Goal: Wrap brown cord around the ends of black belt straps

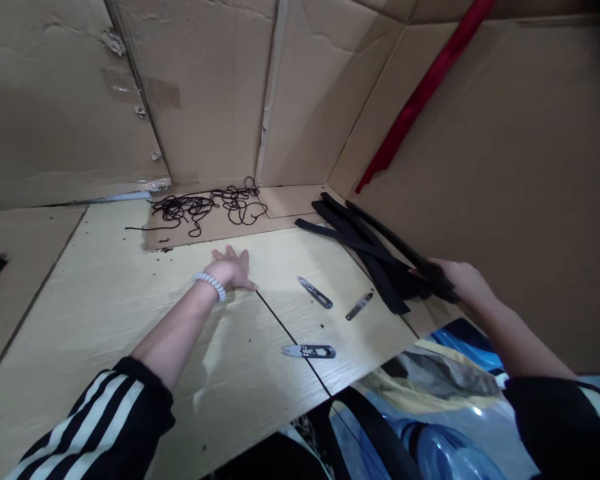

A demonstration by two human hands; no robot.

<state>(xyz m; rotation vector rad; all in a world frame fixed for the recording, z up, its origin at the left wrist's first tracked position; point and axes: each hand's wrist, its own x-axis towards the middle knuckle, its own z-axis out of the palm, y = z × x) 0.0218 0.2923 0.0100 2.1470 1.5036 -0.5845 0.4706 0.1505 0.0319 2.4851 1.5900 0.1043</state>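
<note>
The pale table (pixel 105 300) spreads widest, black strips (pixel 385 283) piled on it at 3 o'clock. The right hand (pixel 463 280), between 3 and 4 with its forearm angling in from 4, is clamped around some strips. At 8 o'clock the left hand (pixel 233 270) lies palm down, arm outstretched, fingers splayed apart, thumb tip at a straight black cord (pixel 280 321). This crosses the grey snips (pixel 300 351) at 6 o'clock.

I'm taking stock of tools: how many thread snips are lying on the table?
2: one pair of snips left of the small metal tool, another pair nearer the camera, at the black cord. The black strips might hide more.
</note>
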